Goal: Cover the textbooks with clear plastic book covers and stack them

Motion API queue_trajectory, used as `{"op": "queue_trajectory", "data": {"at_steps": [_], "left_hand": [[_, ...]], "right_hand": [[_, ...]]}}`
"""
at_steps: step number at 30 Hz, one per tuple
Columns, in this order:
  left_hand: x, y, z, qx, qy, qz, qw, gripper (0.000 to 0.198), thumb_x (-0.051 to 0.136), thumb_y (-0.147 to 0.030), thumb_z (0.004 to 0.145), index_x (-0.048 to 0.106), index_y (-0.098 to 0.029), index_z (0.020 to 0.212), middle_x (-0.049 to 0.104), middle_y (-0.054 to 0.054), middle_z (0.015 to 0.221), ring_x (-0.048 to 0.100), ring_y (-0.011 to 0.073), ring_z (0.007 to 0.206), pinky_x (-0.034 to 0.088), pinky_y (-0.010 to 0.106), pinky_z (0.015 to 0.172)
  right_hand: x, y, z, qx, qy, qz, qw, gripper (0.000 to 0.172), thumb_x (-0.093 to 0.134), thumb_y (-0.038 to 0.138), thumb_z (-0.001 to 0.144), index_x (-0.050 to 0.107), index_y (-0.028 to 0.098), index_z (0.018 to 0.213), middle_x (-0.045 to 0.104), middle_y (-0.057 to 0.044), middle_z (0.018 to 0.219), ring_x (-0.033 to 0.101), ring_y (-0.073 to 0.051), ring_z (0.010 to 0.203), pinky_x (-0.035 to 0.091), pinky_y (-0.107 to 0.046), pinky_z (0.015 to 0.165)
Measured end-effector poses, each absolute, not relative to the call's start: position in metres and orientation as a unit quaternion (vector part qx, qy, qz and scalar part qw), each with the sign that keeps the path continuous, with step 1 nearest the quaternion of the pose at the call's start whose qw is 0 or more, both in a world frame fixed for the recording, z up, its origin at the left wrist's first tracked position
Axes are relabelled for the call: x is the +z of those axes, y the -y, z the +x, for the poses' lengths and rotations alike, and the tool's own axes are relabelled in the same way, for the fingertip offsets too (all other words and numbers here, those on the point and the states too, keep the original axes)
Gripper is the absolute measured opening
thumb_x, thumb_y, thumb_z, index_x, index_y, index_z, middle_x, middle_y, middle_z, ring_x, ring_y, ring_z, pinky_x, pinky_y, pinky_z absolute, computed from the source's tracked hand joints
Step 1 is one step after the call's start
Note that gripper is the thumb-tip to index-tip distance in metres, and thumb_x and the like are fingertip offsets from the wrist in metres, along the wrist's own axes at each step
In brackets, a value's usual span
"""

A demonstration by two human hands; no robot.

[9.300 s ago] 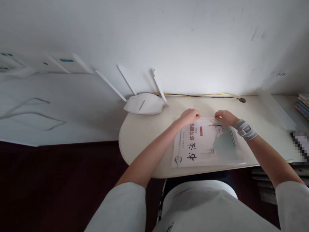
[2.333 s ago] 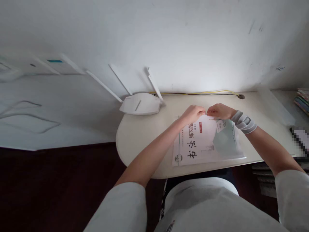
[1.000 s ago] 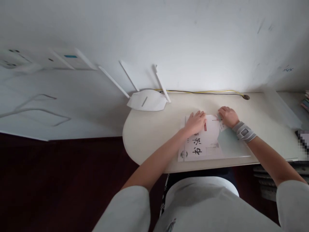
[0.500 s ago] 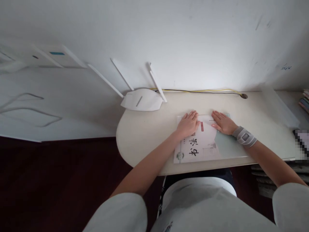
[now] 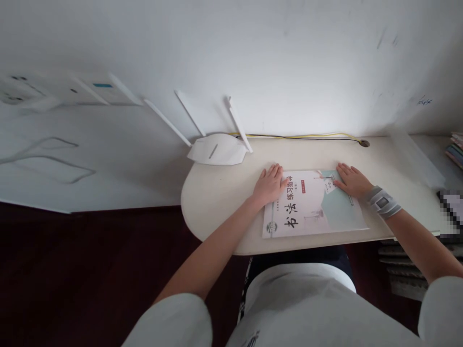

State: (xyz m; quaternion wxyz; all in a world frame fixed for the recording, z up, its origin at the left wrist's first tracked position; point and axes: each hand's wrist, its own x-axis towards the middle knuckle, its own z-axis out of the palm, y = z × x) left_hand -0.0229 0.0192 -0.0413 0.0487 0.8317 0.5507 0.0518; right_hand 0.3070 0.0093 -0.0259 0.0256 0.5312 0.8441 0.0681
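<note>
A calligraphy exercise book lies closed and flat near the front edge of the white table, turned sideways to me. Its cover is pale pink and mint green with large black Chinese characters. My left hand rests flat over the book's far left corner, fingers stretched forward. Over the far right corner lies my right hand, also flat with fingers extended, a grey band around its wrist. Neither hand grips anything. Both far corners of the book are covered by the hands.
A white router with upright antennas stands at the table's back left. Yellow and black cables run along the wall to a hole in the white table. Books are stacked at the far right. Wall sockets sit at left.
My hands have slid apart over the cover, the left one leftward and the right one rightward, baring more of the book. The view has shifted slightly.
</note>
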Motion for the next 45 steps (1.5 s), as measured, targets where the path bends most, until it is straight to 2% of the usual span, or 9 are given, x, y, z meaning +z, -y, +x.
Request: {"op": "queue_trajectory", "data": {"at_steps": [5, 9, 13, 18, 22, 27, 36, 41, 45], "left_hand": [[-0.037, -0.018, -0.028, 0.035, -0.539, 0.839, 0.061, 0.065, 0.016, -0.049, 0.092, 0.025, -0.008, 0.141, 0.022, 0.014, 0.150, 0.015, 0.0232, 0.140, 0.015, 0.042, 0.111], [-0.035, -0.011, -0.040, 0.034, -0.505, 0.860, 0.066, 0.064, 0.017, -0.050, 0.092, 0.023, -0.010, 0.142, 0.020, 0.013, 0.151, 0.012, 0.0230, 0.140, 0.014, 0.043, 0.111], [-0.028, 0.000, -0.044, 0.047, -0.480, 0.875, 0.050, 0.058, 0.022, -0.046, 0.093, 0.030, -0.012, 0.139, 0.027, 0.013, 0.149, 0.017, 0.0259, 0.138, 0.015, 0.046, 0.110], [-0.010, 0.003, -0.028, 0.093, -0.467, 0.879, 0.031, 0.030, 0.036, -0.028, 0.089, 0.056, -0.017, 0.109, 0.057, 0.010, 0.116, 0.048, 0.0226, 0.112, 0.032, 0.037, 0.099], [-0.010, -0.006, -0.012, 0.104, -0.528, 0.842, 0.018, 0.028, 0.034, -0.027, 0.090, 0.060, -0.016, 0.092, 0.059, 0.012, 0.095, 0.053, 0.0234, 0.094, 0.039, 0.037, 0.083], [-0.019, -0.015, -0.003, 0.130, -0.565, 0.815, 0.003, 0.031, 0.035, -0.032, 0.090, 0.061, -0.015, 0.087, 0.060, 0.014, 0.091, 0.052, 0.0266, 0.094, 0.038, 0.040, 0.081], [-0.021, -0.012, -0.006, 0.138, -0.572, 0.809, 0.014, 0.034, 0.033, -0.033, 0.091, 0.061, -0.016, 0.084, 0.063, 0.009, 0.079, 0.057, 0.0216, 0.076, 0.039, 0.035, 0.070], [-0.023, -0.010, -0.007, 0.128, -0.563, 0.816, 0.025, 0.042, 0.035, -0.040, 0.091, 0.065, -0.017, 0.072, 0.063, 0.010, 0.078, 0.058, 0.0222, 0.078, 0.039, 0.034, 0.069], [-0.026, -0.017, -0.005, 0.118, -0.573, 0.811, 0.034, 0.041, 0.038, -0.040, 0.090, 0.067, -0.016, 0.076, 0.062, 0.010, 0.080, 0.059, 0.0215, 0.077, 0.040, 0.033, 0.066]], "right_hand": [[-0.001, 0.001, 0.285, 0.093, -0.830, 0.542, 0.091, 0.064, 0.031, 0.056, 0.090, 0.050, 0.003, 0.121, 0.052, -0.024, 0.121, 0.051, -0.030, 0.107, 0.039, -0.040, 0.085], [0.000, 0.033, 0.273, 0.122, -0.814, 0.561, 0.089, 0.059, 0.033, 0.053, 0.091, 0.051, 0.004, 0.119, 0.055, -0.021, 0.109, 0.052, -0.028, 0.098, 0.040, -0.035, 0.077], [-0.001, 0.055, 0.265, 0.134, -0.801, 0.577, 0.090, 0.040, 0.037, 0.039, 0.092, 0.057, 0.008, 0.107, 0.057, -0.018, 0.101, 0.053, -0.026, 0.093, 0.040, -0.035, 0.074], [-0.001, 0.046, 0.253, 0.124, -0.811, 0.562, 0.102, 0.030, 0.034, 0.024, 0.093, 0.059, 0.010, 0.098, 0.057, -0.017, 0.097, 0.054, -0.025, 0.090, 0.040, -0.034, 0.070], [-0.007, 0.043, 0.249, 0.131, -0.809, 0.565, 0.099, 0.029, 0.031, 0.017, 0.091, 0.057, 0.012, 0.103, 0.056, -0.016, 0.096, 0.053, -0.024, 0.087, 0.039, -0.031, 0.065], [-0.014, 0.046, 0.253, 0.152, -0.804, 0.570, 0.080, 0.028, 0.031, 0.019, 0.092, 0.058, 0.016, 0.099, 0.056, -0.014, 0.095, 0.052, -0.024, 0.086, 0.037, -0.030, 0.063], [-0.011, 0.043, 0.255, 0.142, -0.825, 0.543, 0.070, 0.026, 0.034, 0.019, 0.092, 0.059, 0.016, 0.098, 0.056, -0.014, 0.096, 0.050, -0.023, 0.086, 0.036, -0.029, 0.065], [-0.013, 0.043, 0.257, 0.144, -0.827, 0.541, 0.052, 0.027, 0.035, 0.021, 0.092, 0.061, 0.016, 0.095, 0.058, -0.013, 0.093, 0.051, -0.022, 0.084, 0.035, -0.030, 0.065], [-0.015, 0.038, 0.261, 0.144, -0.818, 0.557, 0.005, 0.032, 0.032, 0.026, 0.093, 0.063, 0.016, 0.098, 0.059, -0.014, 0.104, 0.052, -0.023, 0.092, 0.038, -0.032, 0.075]]}}
